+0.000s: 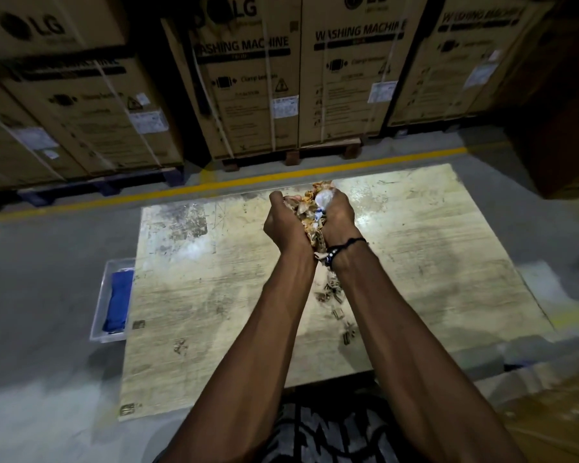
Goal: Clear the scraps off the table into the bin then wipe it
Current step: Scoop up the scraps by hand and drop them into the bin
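A dim warehouse, cartons [248,78] stacked on pallets along the far wall beyond a yellow floor line [214,187], and in front of them a scuffed pale worktop [214,295]. Over its middle the person cups both hands together: the left hand [286,222] and the right hand [336,215] are curled inward, pressing a heap of scraps [310,212] between them, raised off the surface. A few loose bits [335,295] lie on the worktop toward five o'clock of the hands, some blurred as if dropping. At nine o'clock, just beside the worktop's left edge, sits a clear bin [101,295] with something blue [117,302] inside. I'd judge the gathering mostly done; carrying to the bin, picking up stragglers and wiping remain. The cartons read "LG" and "WASHING MACHINE"; the small stickers are illegible.
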`<state>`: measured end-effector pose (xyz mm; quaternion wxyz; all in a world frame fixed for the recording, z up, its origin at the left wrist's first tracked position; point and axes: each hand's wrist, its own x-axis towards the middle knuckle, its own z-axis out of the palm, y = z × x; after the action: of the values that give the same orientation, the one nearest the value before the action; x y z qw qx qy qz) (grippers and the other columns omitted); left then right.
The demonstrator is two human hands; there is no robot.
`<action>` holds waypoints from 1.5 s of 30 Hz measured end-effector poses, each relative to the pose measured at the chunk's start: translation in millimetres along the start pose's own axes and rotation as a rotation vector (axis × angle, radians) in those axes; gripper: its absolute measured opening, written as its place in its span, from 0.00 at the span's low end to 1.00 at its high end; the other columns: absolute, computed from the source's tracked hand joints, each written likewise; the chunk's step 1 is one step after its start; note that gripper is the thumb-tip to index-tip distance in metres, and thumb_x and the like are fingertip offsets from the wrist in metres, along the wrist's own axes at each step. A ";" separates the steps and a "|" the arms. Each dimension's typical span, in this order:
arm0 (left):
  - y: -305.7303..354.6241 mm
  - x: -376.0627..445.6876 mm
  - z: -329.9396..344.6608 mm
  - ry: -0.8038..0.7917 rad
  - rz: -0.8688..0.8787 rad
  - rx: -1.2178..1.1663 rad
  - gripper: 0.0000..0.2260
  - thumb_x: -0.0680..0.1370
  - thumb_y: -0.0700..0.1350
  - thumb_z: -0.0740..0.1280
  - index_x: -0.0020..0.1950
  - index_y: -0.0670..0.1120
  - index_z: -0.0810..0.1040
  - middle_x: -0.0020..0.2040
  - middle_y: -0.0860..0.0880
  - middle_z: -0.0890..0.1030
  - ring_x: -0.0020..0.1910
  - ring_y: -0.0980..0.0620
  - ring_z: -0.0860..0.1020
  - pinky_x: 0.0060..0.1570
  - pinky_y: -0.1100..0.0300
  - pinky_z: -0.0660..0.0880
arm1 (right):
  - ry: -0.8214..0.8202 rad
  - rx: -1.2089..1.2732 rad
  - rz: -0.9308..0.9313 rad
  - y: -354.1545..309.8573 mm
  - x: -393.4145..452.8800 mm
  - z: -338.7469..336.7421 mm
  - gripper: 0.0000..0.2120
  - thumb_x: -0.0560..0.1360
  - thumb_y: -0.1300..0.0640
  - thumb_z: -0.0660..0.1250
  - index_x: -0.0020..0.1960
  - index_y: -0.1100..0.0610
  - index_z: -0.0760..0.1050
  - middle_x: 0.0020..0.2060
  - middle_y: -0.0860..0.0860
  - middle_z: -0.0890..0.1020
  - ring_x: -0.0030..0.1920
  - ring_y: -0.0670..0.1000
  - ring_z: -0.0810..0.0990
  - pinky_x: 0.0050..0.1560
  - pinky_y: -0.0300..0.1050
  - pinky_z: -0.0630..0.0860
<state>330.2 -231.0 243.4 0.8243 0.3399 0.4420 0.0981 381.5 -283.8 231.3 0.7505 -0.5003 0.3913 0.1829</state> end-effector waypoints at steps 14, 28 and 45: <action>15.8 -1.2 24.7 -0.012 0.055 -0.117 0.11 0.80 0.47 0.67 0.41 0.42 0.78 0.39 0.44 0.81 0.34 0.45 0.80 0.33 0.61 0.76 | -0.097 0.054 -0.128 5.0 52.3 12.9 0.37 0.65 0.35 0.74 0.62 0.63 0.79 0.56 0.61 0.85 0.53 0.62 0.86 0.59 0.61 0.82; 1.3 9.5 15.8 -0.076 0.208 -0.429 0.20 0.82 0.44 0.65 0.29 0.48 0.80 0.34 0.49 0.81 0.35 0.49 0.80 0.52 0.51 0.76 | -0.388 0.078 -0.081 -4.0 -7.0 9.1 0.32 0.69 0.41 0.77 0.62 0.64 0.82 0.55 0.65 0.85 0.52 0.66 0.87 0.55 0.62 0.83; 22.8 -44.6 -161.5 0.176 0.615 -0.575 0.13 0.64 0.48 0.78 0.40 0.44 0.78 0.42 0.44 0.78 0.45 0.42 0.77 0.55 0.48 0.73 | -0.803 -0.222 0.153 126.1 -127.8 21.4 0.13 0.79 0.55 0.69 0.39 0.61 0.80 0.34 0.56 0.82 0.32 0.56 0.83 0.37 0.44 0.82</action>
<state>178.5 -158.0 226.6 0.7771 0.2028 0.3431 0.4871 226.1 -195.2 257.2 0.7690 -0.4366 0.0817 0.4598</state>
